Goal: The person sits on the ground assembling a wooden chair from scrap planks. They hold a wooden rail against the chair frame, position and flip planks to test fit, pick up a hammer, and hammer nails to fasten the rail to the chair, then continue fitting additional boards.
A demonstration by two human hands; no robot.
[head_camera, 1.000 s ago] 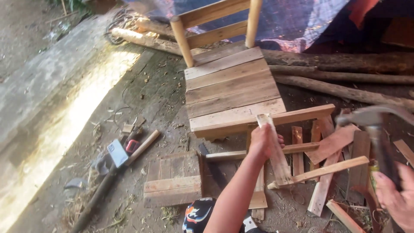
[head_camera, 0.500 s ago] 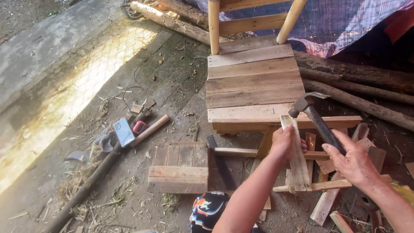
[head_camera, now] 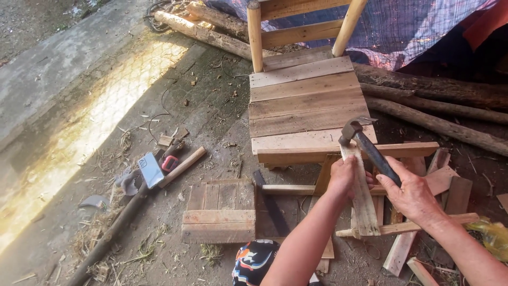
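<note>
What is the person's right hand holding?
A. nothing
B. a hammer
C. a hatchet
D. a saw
B: the right hand grips the dark handle of a hammer, whose head rests at the top of the slat that the left hand steadies against the chair.

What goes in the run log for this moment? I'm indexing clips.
left hand: steadies wooden slat | right hand: grips claw hammer, head at slat's top end | beside: wooden chair
</note>
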